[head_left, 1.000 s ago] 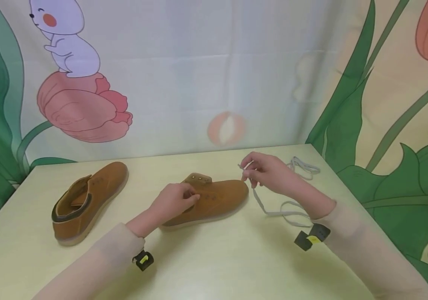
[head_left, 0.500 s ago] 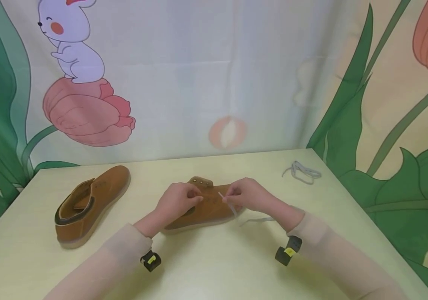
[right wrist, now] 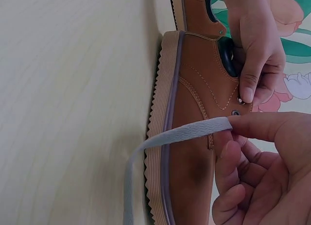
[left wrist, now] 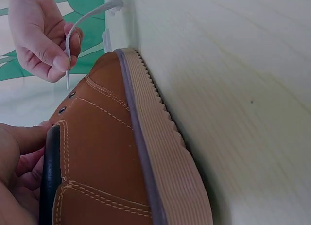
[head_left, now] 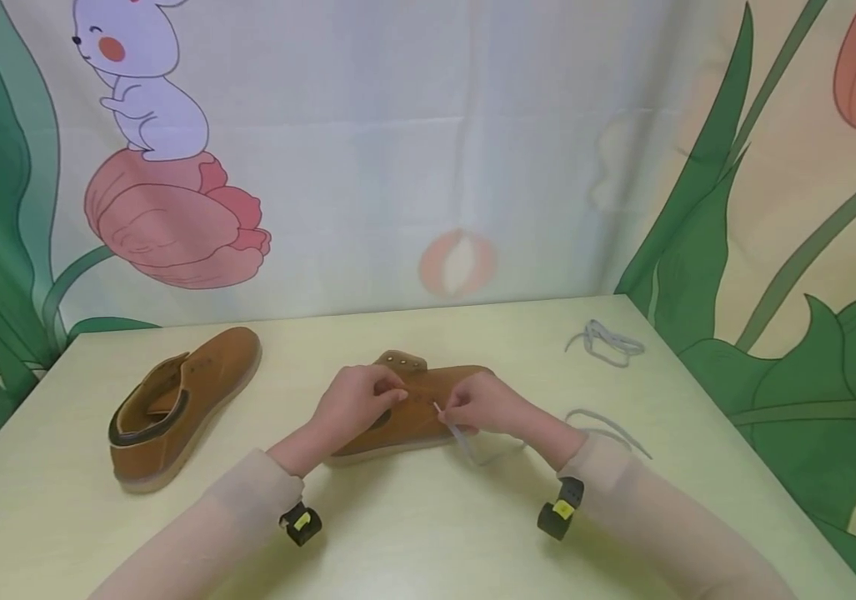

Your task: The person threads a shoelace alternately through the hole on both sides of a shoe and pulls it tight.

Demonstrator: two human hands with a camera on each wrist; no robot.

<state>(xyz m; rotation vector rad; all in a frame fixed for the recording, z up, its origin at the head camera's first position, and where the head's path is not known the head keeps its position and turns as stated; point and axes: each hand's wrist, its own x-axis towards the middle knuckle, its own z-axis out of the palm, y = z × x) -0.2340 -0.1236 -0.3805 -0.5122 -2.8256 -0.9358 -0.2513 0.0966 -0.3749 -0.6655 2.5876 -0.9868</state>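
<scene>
A brown lace-up shoe [head_left: 428,421] lies on the table between my hands, toe pointing right. My left hand [head_left: 352,408] pinches its upper edge at the eyelet flap, the thumb beside an eyelet [right wrist: 235,112]. Close over the front eyelets, my right hand [head_left: 489,403] pinches a flat grey shoelace [right wrist: 187,131] between thumb and finger. The lace's tip [left wrist: 68,82] sticks out just past those fingers, near the eyelets [left wrist: 62,110]; whether it touches one I cannot tell. The remaining lace hangs down over the shoe's side and trails to the right under my wrist.
A second brown shoe [head_left: 206,392], with no lace in it, stands at the left of the table [head_left: 428,533]. Another grey shoelace [head_left: 611,343] lies bundled at the back right. A printed curtain [head_left: 352,183] rises behind the table's far edge.
My right hand has come left and down from beyond the toe to the eyelets, bringing the shoelace with it. My left hand has kept its hold on the shoe, barely moving.
</scene>
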